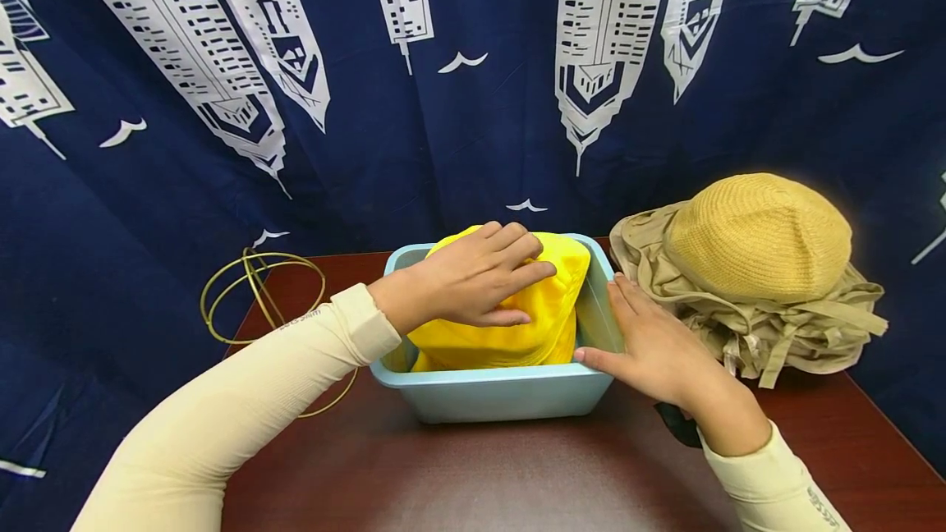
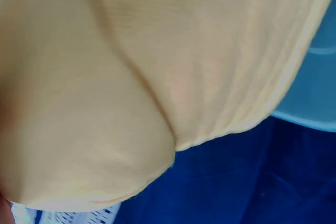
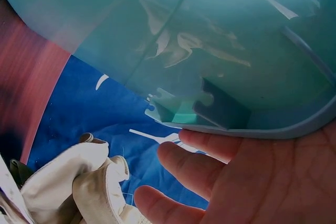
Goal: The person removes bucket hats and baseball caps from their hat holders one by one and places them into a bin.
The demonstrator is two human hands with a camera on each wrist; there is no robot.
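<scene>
A light blue plastic bin stands on the table with a bright yellow fabric item bunched inside, its edge curved and seamed. Over the bin, my left hand lies across the yellow fabric, palm down with fingers extended. My right hand touches the bin's right side: the fingers stretch along the outer wall and the thumb is at the front corner of the rim. From the right wrist, straight fingers show beside the rim of the bin. A cream sleeve fills most of the left wrist view.
Right of the bin, a tan knit hat sits on a pile of beige fabric with straps. A gold wire frame stands at the table's left edge. Behind the dark red table hangs a navy curtain with white buildings.
</scene>
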